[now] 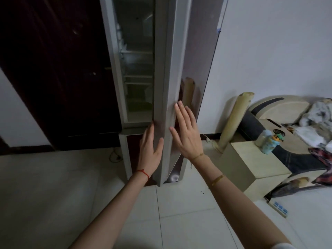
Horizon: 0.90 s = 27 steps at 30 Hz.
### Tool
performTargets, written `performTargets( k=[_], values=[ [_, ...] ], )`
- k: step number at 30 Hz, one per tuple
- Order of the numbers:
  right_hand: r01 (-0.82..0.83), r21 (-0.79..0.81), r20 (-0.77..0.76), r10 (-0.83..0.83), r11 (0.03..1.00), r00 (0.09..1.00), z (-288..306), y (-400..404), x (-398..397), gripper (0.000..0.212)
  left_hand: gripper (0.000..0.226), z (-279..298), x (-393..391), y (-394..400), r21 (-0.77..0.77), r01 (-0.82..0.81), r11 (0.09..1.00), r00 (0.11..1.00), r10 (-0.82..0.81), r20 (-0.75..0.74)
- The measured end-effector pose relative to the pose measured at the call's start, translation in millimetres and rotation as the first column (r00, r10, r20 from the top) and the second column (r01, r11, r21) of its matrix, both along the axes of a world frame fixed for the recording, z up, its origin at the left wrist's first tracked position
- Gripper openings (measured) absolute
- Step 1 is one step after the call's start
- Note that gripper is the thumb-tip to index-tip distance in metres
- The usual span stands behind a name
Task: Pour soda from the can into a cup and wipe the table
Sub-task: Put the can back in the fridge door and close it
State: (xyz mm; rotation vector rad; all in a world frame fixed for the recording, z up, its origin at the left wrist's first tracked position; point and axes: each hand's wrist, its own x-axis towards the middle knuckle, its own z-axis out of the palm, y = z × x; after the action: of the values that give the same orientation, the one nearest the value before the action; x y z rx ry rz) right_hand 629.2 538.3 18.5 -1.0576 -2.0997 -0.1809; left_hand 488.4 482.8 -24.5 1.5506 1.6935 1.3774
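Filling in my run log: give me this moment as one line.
stage: at fridge, no can or cup seen | door: ajar | left hand: flat on door edge | right hand: flat on door front

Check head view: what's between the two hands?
The fridge door's edge. Left hand rests on its inner side, right hand flat on its outer face.

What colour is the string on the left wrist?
Red. The string shows best in the head view, just below the left hand.

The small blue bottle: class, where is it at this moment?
In the head view, the blue bottle stands at the right, on the cream side cabinet, beside the rolled mat.
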Motion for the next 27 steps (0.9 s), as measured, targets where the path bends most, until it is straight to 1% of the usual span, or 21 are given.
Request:
performTargets(
  k=[8, 10, 15, 19, 23, 27],
  values=[
    [-0.108, 0.0, 0.014, 0.108, 0.994, 0.994, 10, 40, -68, 0.064, 0.061, 1, -68, 38, -0.064, -0.07, 0.996, 0.997, 0.069, -0.018],
    [-0.14, 0.005, 0.014, 0.14, 0.99, 0.99, 10, 51, -83, 0.062, 0.062, -1, -83, 49, -0.05, -0.066, 0.997, 0.998, 0.067, 0.001],
    [-0.126, 0.031, -0.004, 0.126, 0.992, 0.992, 13, 91, -121, 0.059, 0.061, -8, -112, 78, -0.082, -0.136, 0.987, 0.991, 0.137, 0.005],
    [-0.123, 0.067, -0.014, 0.124, 0.99, 0.992, 16, 122, -153, 0.06, 0.061, -12, -145, 106, -0.043, -0.164, 0.986, 0.986, 0.164, -0.016],
    [-0.121, 0.109, 0.007, 0.121, 0.987, 0.993, 11, 157, -181, 0.06, 0.054, -6, -174, 131, 0.019, -0.197, 0.98, 0.978, 0.198, -0.072],
    [-0.127, 0.13, 0.013, 0.127, 0.983, 0.992, 9, 190, -209, 0.059, 0.048, -2, -203, 162, 0.066, -0.216, 0.974, 0.972, 0.221, -0.076]
  ],
)
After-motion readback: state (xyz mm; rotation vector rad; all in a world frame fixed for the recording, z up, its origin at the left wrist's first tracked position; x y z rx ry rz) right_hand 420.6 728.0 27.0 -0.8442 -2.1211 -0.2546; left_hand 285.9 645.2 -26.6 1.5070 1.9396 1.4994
